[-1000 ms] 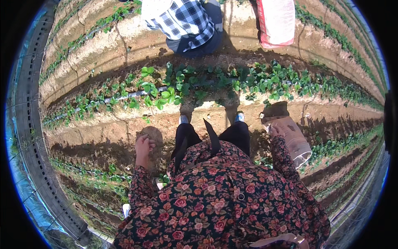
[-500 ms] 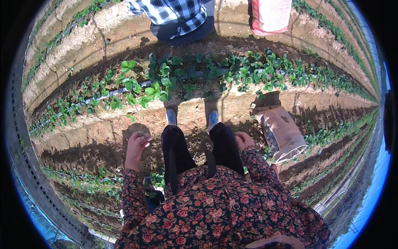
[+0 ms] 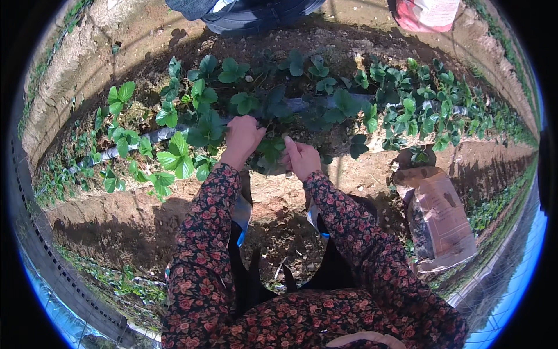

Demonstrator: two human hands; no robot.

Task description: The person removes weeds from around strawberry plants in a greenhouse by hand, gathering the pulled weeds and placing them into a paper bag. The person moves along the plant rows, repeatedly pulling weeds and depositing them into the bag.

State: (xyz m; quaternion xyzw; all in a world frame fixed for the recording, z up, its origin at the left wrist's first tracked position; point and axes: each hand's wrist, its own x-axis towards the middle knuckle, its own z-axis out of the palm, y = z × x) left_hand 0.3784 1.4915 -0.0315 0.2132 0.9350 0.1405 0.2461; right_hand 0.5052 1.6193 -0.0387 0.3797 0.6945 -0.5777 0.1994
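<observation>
A row of strawberry plants (image 3: 203, 125) with broad toothed green leaves crosses in front of me. My left hand (image 3: 243, 139) reaches into the row with its fingers closed, knuckles up; what they grip is hidden beneath the hand. Close on its right, my right hand (image 3: 301, 158) has its thumb raised and its fingers curled at the edge of a shaded strawberry leaf (image 3: 271, 149). That leaf lies between both hands. Beside the left hand runs a grey drip hose (image 3: 296, 104), partly covered by leaves.
At the right, a translucent bag (image 3: 440, 218) with dark contents lies on the soil. A white and red sack (image 3: 427, 13) stands at the far right. Across the row is a person in dark trousers (image 3: 256, 17). Furrows run along both sides.
Both hands have moved forward from beside my knees into the plants and come together. My body leans lower over the row. The left fingers and right fingers now work among leaves.
</observation>
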